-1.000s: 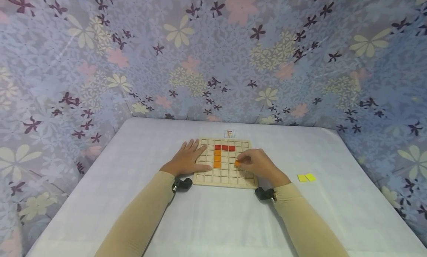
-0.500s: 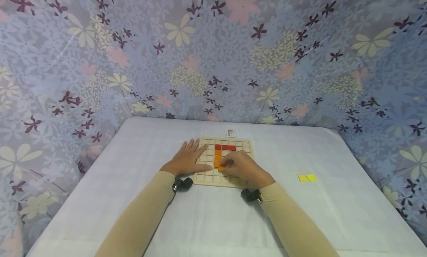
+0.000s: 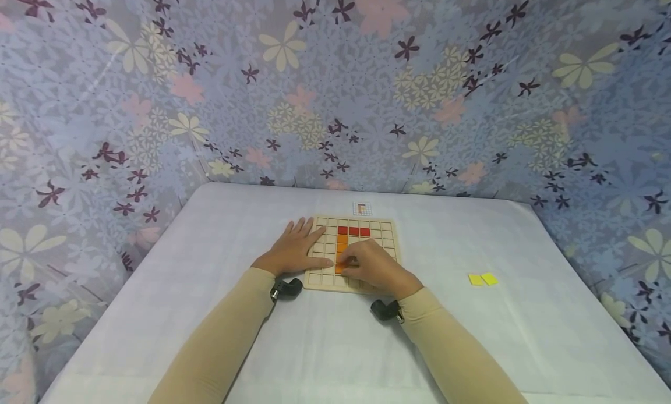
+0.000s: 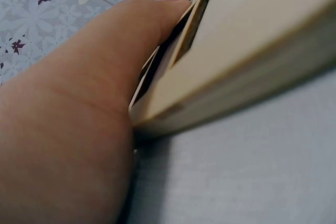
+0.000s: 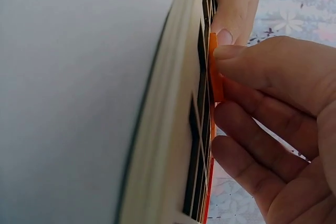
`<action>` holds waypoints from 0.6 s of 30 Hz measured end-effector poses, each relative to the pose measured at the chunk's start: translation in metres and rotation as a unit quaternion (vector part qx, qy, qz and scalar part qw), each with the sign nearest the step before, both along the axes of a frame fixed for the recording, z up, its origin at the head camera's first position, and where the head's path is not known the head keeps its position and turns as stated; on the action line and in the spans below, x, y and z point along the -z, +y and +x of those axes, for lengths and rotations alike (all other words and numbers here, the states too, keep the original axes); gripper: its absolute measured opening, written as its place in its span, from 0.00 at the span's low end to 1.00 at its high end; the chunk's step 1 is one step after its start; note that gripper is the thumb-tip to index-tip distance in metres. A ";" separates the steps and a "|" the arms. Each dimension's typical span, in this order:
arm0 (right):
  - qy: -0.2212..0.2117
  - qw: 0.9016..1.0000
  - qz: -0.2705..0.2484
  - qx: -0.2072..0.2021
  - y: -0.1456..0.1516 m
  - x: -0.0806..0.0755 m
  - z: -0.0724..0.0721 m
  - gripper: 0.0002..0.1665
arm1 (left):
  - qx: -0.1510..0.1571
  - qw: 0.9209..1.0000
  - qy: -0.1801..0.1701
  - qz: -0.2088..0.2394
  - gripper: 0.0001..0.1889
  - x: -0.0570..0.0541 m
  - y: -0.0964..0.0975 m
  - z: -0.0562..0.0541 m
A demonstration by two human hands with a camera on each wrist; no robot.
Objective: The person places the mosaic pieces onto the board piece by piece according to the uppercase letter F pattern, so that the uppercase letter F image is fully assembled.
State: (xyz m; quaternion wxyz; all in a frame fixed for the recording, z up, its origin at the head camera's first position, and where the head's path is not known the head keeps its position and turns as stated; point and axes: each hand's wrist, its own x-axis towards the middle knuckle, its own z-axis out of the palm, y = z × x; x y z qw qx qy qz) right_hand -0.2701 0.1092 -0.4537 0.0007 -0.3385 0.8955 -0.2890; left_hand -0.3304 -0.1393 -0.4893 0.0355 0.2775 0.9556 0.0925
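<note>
A wooden grid board (image 3: 327, 282) lies on the white-covered table. My left hand (image 3: 293, 252) rests spread on its left side, fingers straight and thumb lying over the squares. My right hand (image 3: 378, 269) is over the middle of the board and pinches an orange square tile (image 5: 215, 74) between thumb and index finger. In the right wrist view the tile stands slightly proud of the grid. Above it in the same column sit several orange tiles (image 3: 342, 243), partly hidden by my right fingers. A row of red tiles (image 3: 354, 231) tops that column and runs right.
Beyond the board's far edge lies a small pattern card (image 3: 362, 209) with a printed grid. Two yellow tiles, a left one (image 3: 476, 280) and a right one (image 3: 489, 279), lie on the table to the right. A flowered cloth (image 3: 335, 101) hangs behind.
My right hand has moved left across the board with the orange tile, bringing it down to the lower end of the orange column. My left hand stays put.
</note>
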 end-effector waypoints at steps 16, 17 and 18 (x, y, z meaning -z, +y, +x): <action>-0.013 0.999 -0.016 0.026 0.008 0.000 0.003 0.08 | 0.001 1.000 0.000 0.006 0.58 -0.001 -0.001 0.001; -0.016 0.999 -0.023 0.037 0.011 -0.001 0.004 0.08 | 0.001 1.000 -0.001 0.008 0.58 -0.001 -0.001 0.001; -0.017 0.998 -0.030 0.046 0.015 -0.001 0.004 0.08 | 0.002 1.000 0.000 0.011 0.58 -0.001 -0.001 0.001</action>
